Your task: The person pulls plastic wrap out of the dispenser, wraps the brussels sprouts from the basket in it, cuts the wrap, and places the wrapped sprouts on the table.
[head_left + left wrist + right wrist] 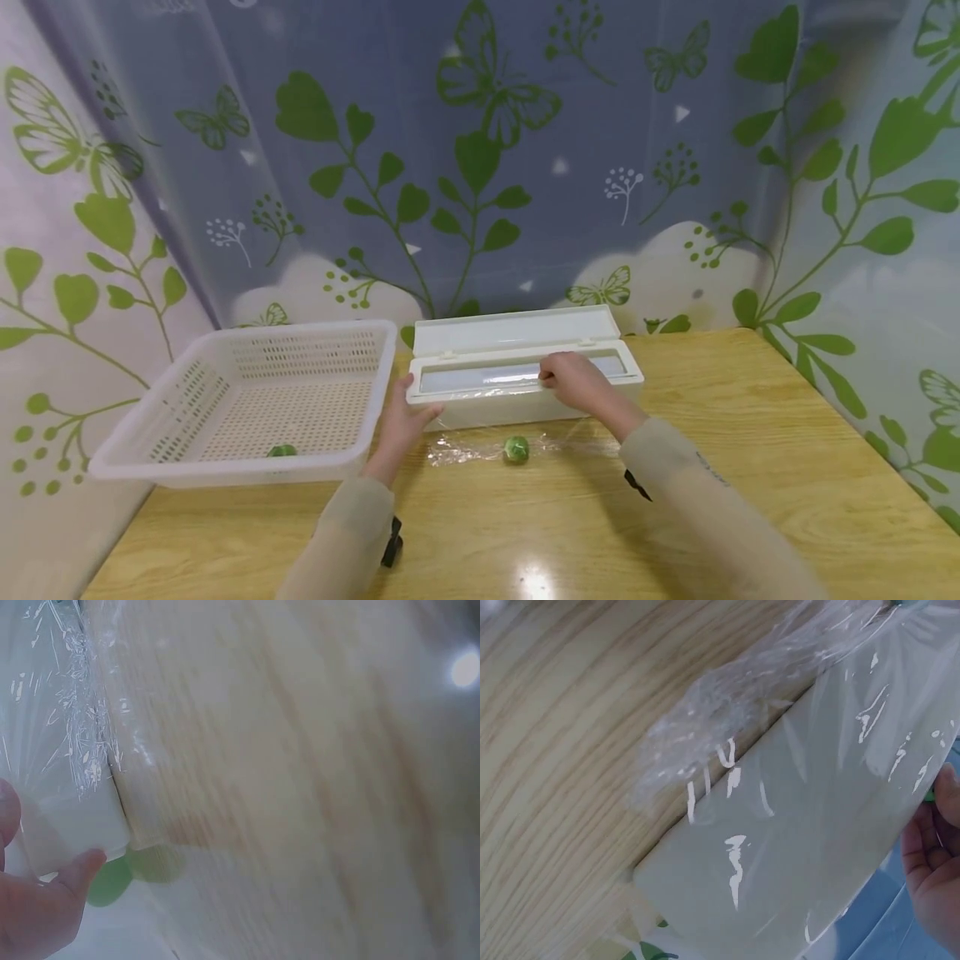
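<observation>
A white cling film dispenser box (495, 408) lies with its lid (517, 329) raised and a film roll (480, 379) inside. My left hand (402, 423) grips the box's left end, thumb on the front face. At the box's upper front edge, right of middle, my right hand (573, 379) has its fingers curled; a small green slider (930, 796) shows between them, mostly hidden. Clear cling film (697, 735) drapes down the front face and lies crumpled on the table. On that film sits a small green Brussels sprout (516, 450), in front of the box.
To the left stands a white plastic basket (378, 383) with slotted walls, holding another green sprout (282, 450). The wooden table (735, 450) meets a printed curtain (600, 150) behind the box and at both sides.
</observation>
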A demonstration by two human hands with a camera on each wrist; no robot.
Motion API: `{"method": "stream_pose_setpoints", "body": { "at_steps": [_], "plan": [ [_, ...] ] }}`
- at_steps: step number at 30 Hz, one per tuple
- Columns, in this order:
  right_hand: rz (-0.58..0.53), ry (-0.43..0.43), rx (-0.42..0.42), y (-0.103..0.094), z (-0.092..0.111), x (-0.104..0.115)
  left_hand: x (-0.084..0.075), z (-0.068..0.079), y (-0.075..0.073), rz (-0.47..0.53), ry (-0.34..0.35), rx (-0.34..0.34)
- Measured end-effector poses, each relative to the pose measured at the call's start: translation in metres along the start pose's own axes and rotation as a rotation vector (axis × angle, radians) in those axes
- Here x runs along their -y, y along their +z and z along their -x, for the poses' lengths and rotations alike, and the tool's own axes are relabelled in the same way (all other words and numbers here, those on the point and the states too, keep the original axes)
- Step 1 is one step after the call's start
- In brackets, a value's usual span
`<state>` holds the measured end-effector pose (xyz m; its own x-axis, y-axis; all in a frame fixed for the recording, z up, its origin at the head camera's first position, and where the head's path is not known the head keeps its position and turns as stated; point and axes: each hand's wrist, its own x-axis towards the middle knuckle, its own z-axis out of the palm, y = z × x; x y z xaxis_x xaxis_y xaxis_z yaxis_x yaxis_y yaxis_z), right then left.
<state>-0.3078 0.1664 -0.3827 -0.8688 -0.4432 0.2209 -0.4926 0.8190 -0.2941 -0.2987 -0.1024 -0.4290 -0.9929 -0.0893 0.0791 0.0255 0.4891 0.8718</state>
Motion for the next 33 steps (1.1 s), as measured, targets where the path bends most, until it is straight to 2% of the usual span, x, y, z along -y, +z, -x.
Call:
{"method": "stream_pose_setpoints", "body": {
  "at_steps": [16,21,26,33],
  "plan": [
    [-0.025,-0.016,-0.059,-0.004,0.013,-0.016,0.002,-0.001,0.001,0.014,0.000,-0.007],
    [-0.033,-0.007,-0.054,-0.006,0.014,-0.020,0.003,-0.001,0.000,-0.002,0.005,-0.029],
    [-0.045,0.022,-0.049,-0.007,0.017,-0.025,0.003,-0.002,0.001,0.008,0.023,-0.019],
    [-0.059,0.016,-0.048,-0.008,0.019,-0.033,0.002,-0.001,0.002,0.014,0.030,-0.021]
  ]
}}
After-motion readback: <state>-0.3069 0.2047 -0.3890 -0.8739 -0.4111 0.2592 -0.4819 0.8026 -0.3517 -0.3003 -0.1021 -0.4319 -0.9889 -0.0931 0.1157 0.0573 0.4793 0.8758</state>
